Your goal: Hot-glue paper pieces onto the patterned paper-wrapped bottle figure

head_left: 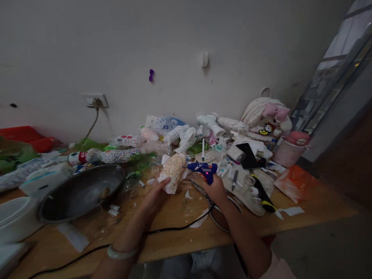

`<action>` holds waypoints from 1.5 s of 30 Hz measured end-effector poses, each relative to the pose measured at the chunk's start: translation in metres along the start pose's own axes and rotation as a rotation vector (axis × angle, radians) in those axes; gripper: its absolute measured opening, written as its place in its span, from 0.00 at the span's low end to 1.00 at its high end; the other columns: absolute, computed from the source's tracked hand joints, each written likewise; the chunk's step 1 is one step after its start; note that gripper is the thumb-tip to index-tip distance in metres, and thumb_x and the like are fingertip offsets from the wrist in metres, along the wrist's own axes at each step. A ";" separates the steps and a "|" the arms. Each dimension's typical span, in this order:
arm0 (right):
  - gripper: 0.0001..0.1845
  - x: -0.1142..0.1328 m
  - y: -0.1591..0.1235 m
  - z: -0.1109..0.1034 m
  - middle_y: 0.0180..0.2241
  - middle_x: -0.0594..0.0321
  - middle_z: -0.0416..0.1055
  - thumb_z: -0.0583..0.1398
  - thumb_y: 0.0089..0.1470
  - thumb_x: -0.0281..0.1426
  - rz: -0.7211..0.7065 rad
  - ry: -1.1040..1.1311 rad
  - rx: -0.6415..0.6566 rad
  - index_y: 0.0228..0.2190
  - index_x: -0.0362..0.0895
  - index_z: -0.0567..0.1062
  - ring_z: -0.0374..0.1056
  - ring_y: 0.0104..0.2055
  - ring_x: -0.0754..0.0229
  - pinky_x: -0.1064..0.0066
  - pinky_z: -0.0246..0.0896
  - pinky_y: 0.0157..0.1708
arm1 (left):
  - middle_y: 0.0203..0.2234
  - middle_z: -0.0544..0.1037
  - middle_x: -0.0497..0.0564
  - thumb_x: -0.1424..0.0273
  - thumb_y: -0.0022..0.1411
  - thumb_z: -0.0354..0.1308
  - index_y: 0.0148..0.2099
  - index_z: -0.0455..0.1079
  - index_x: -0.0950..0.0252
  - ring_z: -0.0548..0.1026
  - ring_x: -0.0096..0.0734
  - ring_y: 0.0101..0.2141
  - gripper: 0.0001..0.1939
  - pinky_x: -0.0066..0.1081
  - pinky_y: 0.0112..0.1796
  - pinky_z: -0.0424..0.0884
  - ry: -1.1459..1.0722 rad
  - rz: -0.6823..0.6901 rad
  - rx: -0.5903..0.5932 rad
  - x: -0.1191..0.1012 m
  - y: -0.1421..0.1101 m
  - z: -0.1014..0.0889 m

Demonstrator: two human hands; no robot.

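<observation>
My left hand (pixel 155 195) grips a paper-wrapped bottle (pixel 173 171) with a coloured dot pattern, held just above the wooden table (pixel 180 228). My right hand (pixel 215 190) is wrapped round the handle of a blue glue gun (pixel 202 168) with a small red light lit. The gun's nozzle points left at the wrapped bottle and almost touches it. The gun's black cord (pixel 162 231) trails back across the table toward me. A pale bangle (pixel 121 252) sits on my left wrist.
A dark wok (pixel 80 192) and white bowl (pixel 16 219) stand at the left. Several wrapped bottles (pixel 186 137) are piled along the wall. A black phone (pixel 248 155), pink container (pixel 289 149), backpack (pixel 266 112) and orange packet (pixel 295 182) lie at the right. A wall socket (pixel 95 100) is above.
</observation>
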State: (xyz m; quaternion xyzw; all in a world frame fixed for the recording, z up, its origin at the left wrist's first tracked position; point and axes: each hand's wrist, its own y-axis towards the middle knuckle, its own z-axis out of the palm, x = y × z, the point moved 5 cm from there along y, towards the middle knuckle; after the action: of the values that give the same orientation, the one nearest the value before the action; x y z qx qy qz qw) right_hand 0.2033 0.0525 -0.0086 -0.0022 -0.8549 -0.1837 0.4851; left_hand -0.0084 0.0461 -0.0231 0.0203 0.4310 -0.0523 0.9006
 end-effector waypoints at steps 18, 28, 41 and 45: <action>0.12 -0.001 -0.001 -0.001 0.19 0.62 0.68 0.62 0.40 0.41 0.020 -0.030 -0.067 0.22 0.44 0.71 0.64 0.23 0.59 0.70 0.59 0.26 | 0.49 0.76 0.55 0.71 0.51 0.65 0.62 0.57 0.61 0.75 0.41 0.46 0.37 0.32 0.44 0.71 0.002 0.019 0.023 -0.001 -0.001 0.004; 0.12 -0.002 0.000 -0.001 0.20 0.63 0.70 0.61 0.41 0.40 0.007 0.024 -0.061 0.24 0.43 0.72 0.64 0.23 0.60 0.70 0.59 0.25 | 0.50 0.75 0.55 0.71 0.51 0.64 0.62 0.59 0.63 0.74 0.42 0.48 0.36 0.32 0.44 0.72 -0.004 0.015 0.025 -0.004 -0.003 0.008; 0.13 -0.007 0.001 -0.002 0.21 0.61 0.70 0.59 0.42 0.40 0.019 0.039 -0.100 0.26 0.42 0.73 0.64 0.24 0.59 0.70 0.60 0.26 | 0.50 0.76 0.56 0.71 0.50 0.65 0.61 0.58 0.63 0.74 0.43 0.48 0.36 0.33 0.46 0.71 0.013 0.008 0.032 -0.003 -0.004 0.006; 0.13 -0.007 0.002 -0.002 0.19 0.63 0.69 0.61 0.41 0.40 0.021 0.036 -0.104 0.25 0.43 0.73 0.64 0.23 0.60 0.71 0.59 0.25 | 0.50 0.75 0.58 0.70 0.50 0.65 0.60 0.60 0.65 0.75 0.44 0.47 0.35 0.34 0.46 0.71 0.027 -0.001 0.022 -0.003 -0.005 0.005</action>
State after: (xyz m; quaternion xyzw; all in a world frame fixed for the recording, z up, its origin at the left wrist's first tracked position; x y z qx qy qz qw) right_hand 0.2094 0.0549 -0.0129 -0.0331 -0.8354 -0.2228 0.5013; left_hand -0.0067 0.0408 -0.0176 0.0305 0.4427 -0.0571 0.8943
